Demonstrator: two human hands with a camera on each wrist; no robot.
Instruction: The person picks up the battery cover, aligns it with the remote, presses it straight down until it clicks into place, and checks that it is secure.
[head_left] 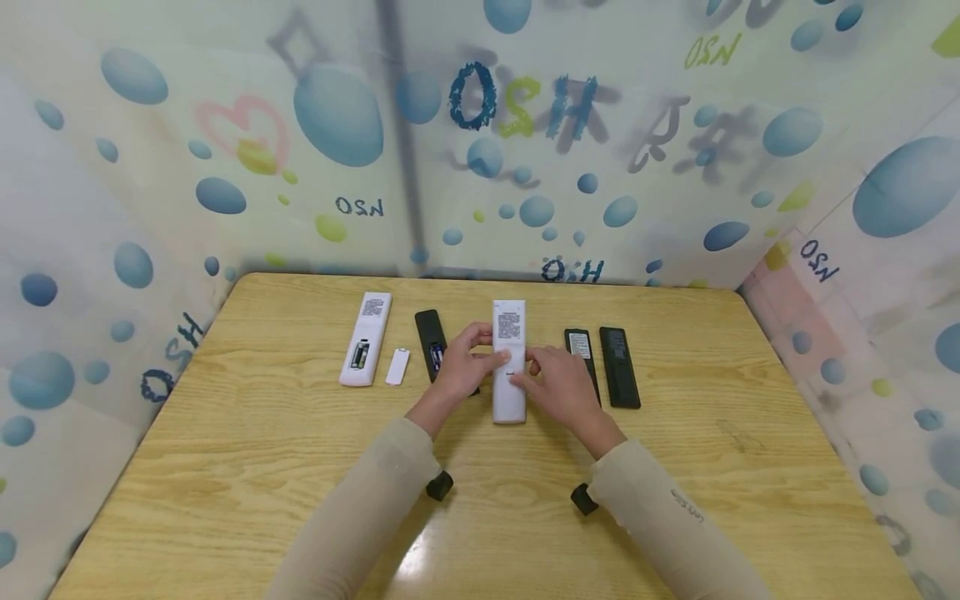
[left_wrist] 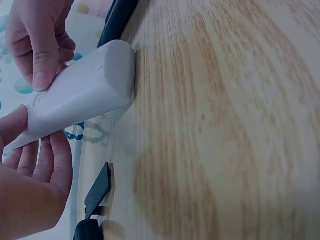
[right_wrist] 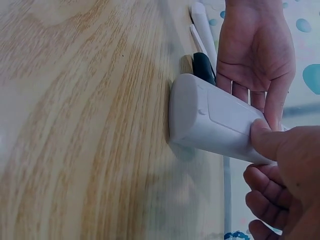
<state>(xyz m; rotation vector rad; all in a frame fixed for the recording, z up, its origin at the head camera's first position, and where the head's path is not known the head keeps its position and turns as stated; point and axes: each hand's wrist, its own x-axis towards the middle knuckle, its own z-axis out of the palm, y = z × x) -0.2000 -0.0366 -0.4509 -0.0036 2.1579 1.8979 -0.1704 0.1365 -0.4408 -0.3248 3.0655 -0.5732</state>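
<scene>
A white remote control [head_left: 510, 404] lies back side up in the middle of the table, its label at the far end. My left hand [head_left: 462, 365] grips its left edge, thumb on top and fingers along the side. From the right, my right hand [head_left: 564, 385] holds it too, with the thumb [right_wrist: 267, 140] on the closed battery cover [right_wrist: 230, 112] and the other fingers curled by the edge. In the left wrist view the remote's near end [left_wrist: 120, 70] touches the tabletop. Part of its far end is hidden by the hands there.
To the left are a white remote [head_left: 373, 321] with its battery compartment uncovered, a loose white cover [head_left: 397, 367] and an uncovered black remote [head_left: 429, 327], partly behind my left hand. Two black remotes [head_left: 579, 342] [head_left: 619, 371] lie on the right. A patterned wall [head_left: 487, 208] borders the table's back.
</scene>
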